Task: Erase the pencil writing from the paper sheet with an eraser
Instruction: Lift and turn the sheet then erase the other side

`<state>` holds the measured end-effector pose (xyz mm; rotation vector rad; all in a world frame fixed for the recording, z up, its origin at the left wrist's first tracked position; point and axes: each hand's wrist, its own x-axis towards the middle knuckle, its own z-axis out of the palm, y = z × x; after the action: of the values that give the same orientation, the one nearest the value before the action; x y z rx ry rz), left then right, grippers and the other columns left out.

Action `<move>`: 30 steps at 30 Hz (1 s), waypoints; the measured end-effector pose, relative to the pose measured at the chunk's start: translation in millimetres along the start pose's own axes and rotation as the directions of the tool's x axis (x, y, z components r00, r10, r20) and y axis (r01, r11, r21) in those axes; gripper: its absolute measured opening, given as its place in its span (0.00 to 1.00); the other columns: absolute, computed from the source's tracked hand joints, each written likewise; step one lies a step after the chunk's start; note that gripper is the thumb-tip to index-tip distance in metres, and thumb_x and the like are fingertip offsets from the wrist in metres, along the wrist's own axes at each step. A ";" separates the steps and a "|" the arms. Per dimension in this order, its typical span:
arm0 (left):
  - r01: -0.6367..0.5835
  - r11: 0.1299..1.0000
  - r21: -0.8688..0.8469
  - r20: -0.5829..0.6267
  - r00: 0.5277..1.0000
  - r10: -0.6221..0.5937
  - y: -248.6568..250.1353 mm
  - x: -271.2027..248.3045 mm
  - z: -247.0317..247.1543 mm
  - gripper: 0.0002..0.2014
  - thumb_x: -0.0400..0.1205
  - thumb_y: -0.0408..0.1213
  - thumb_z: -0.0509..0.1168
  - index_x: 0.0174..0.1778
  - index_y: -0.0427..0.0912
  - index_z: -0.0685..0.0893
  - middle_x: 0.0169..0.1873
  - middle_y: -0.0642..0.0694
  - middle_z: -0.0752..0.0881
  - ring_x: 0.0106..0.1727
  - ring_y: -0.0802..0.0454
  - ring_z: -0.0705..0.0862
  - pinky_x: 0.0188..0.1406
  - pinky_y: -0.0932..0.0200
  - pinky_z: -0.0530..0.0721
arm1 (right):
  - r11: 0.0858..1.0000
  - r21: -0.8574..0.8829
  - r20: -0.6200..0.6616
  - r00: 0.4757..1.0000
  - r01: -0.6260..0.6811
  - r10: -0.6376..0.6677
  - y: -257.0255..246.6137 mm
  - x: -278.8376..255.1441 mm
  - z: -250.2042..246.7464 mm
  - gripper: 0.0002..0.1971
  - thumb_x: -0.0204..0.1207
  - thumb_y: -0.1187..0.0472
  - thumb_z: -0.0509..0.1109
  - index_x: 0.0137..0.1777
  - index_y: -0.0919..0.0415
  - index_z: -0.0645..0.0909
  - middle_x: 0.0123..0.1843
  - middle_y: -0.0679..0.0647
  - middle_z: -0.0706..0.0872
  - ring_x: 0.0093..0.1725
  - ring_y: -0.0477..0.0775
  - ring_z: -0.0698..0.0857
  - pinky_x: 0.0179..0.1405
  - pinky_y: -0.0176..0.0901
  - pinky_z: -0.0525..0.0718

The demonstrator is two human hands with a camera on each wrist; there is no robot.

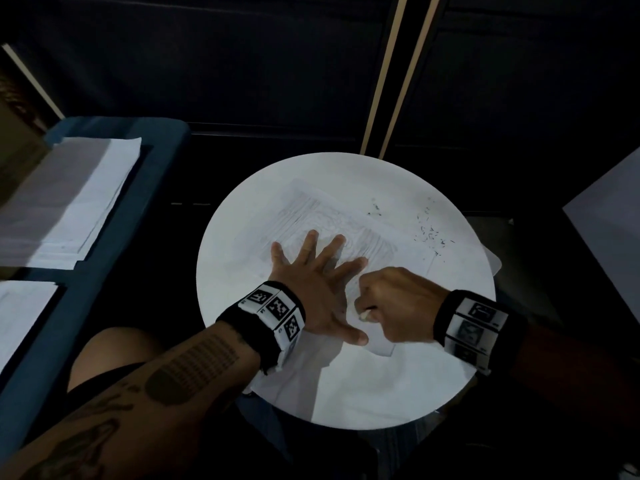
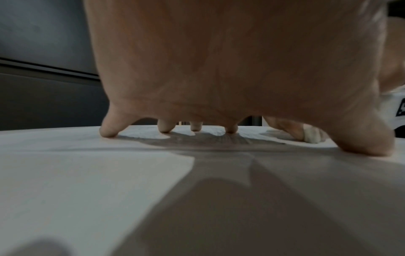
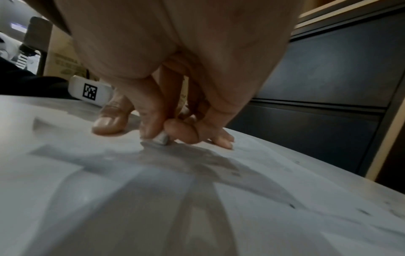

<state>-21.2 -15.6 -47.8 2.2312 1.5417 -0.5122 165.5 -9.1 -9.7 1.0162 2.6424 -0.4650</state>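
A white paper sheet (image 1: 311,209) with faint grey pencil writing lies on the round white table (image 1: 242,216). My left hand (image 1: 313,271) presses flat on the sheet with straight, spread fingers (image 2: 109,131). Just right of it, my right hand (image 1: 394,299) pinches a small white eraser (image 1: 365,315) between thumb and fingers. The eraser (image 3: 161,138) touches the paper close to the left thumb (image 3: 109,123). It also shows past the left palm as a pale eraser (image 2: 311,136) stub.
Dark eraser crumbs (image 1: 429,233) are scattered on the table's right side. A blue tray (image 1: 104,271) to the left holds stacks of paper (image 1: 69,202). Dark cabinets (image 1: 242,64) stand behind, and a grey surface (image 1: 609,233) sits at the right edge.
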 end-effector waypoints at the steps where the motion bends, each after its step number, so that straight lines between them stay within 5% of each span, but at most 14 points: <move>1: 0.000 1.000 0.001 -0.003 1.000 0.000 -0.2 0.9 0.6 0.65 0.60 0.93 0.54 0.85 0.73 0.27 0.87 0.56 0.22 0.86 0.35 0.20 0.75 0.08 0.33 | 1.000 -0.008 -0.022 0.999 0.024 -0.024 -5.4 1.0 -1.5 0.05 0.74 0.66 0.74 0.42 0.56 0.90 0.42 0.50 0.83 0.40 0.52 0.84 0.34 0.44 0.84; 4: 0.009 1.000 0.019 -0.001 1.000 -0.009 0.2 1.3 1.4 0.66 0.59 0.94 0.53 0.85 0.73 0.26 0.87 0.56 0.22 0.86 0.34 0.20 0.74 0.08 0.34 | 0.992 0.060 -0.047 0.993 0.114 -0.112 -18.0 3.3 -1.5 0.06 0.64 0.69 0.77 0.37 0.57 0.89 0.39 0.50 0.86 0.36 0.52 0.85 0.28 0.29 0.71; 9: 0.006 1.000 -0.009 0.017 1.000 -0.005 3.1 -1.6 -3.9 0.65 0.61 0.92 0.57 0.86 0.72 0.27 0.87 0.55 0.22 0.86 0.35 0.20 0.75 0.08 0.34 | 0.998 0.021 -0.057 0.996 -0.061 0.062 7.7 1.5 2.9 0.05 0.78 0.63 0.73 0.43 0.54 0.90 0.43 0.48 0.83 0.43 0.52 0.85 0.41 0.49 0.88; 14: 0.019 1.000 0.015 0.023 1.000 -0.020 2.3 -0.4 -1.4 0.65 0.60 0.93 0.55 0.85 0.74 0.26 0.87 0.55 0.21 0.85 0.35 0.18 0.74 0.08 0.34 | 0.989 0.130 -0.082 0.995 0.069 -0.058 -20.2 1.9 -1.5 0.04 0.72 0.67 0.79 0.43 0.58 0.92 0.42 0.49 0.88 0.42 0.51 0.86 0.33 0.29 0.74; 19: 0.009 1.000 -0.009 0.013 1.000 -0.009 2.3 -1.7 -2.5 0.65 0.61 0.92 0.57 0.85 0.73 0.27 0.87 0.55 0.22 0.86 0.35 0.20 0.75 0.08 0.34 | 0.995 0.066 -0.077 0.994 -0.074 0.079 9.0 2.0 3.4 0.07 0.76 0.66 0.73 0.40 0.55 0.89 0.42 0.47 0.82 0.43 0.51 0.84 0.42 0.51 0.88; 24: 0.018 1.000 -0.007 0.012 1.000 -0.018 2.4 -0.3 -1.4 0.65 0.60 0.92 0.57 0.85 0.74 0.26 0.87 0.56 0.21 0.86 0.36 0.18 0.75 0.09 0.32 | 0.990 0.132 -0.047 0.998 -0.039 0.045 -9.9 2.3 5.2 0.07 0.74 0.64 0.75 0.45 0.51 0.92 0.43 0.45 0.85 0.44 0.52 0.86 0.42 0.51 0.89; 27: 0.011 1.000 -0.022 -0.008 1.000 -0.011 2.2 -0.2 -1.4 0.66 0.60 0.92 0.58 0.86 0.73 0.28 0.88 0.55 0.23 0.87 0.36 0.20 0.75 0.09 0.33 | 0.977 0.173 -0.105 0.984 -0.124 0.144 9.7 5.5 1.7 0.12 0.75 0.66 0.72 0.31 0.53 0.82 0.36 0.44 0.80 0.39 0.50 0.83 0.39 0.55 0.89; 30: 0.012 0.999 -0.041 -0.013 1.000 -0.012 2.4 -0.4 -2.9 0.66 0.59 0.91 0.59 0.85 0.75 0.29 0.88 0.55 0.24 0.87 0.36 0.21 0.75 0.08 0.33 | 0.954 0.218 -0.172 0.954 -0.206 0.245 21.9 5.8 -3.9 0.12 0.72 0.66 0.70 0.28 0.57 0.78 0.32 0.48 0.79 0.35 0.50 0.82 0.36 0.58 0.88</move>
<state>-18.8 -15.3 -44.9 2.2005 1.5595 -0.4661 175.8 11.3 -12.5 1.4801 2.6404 -0.6127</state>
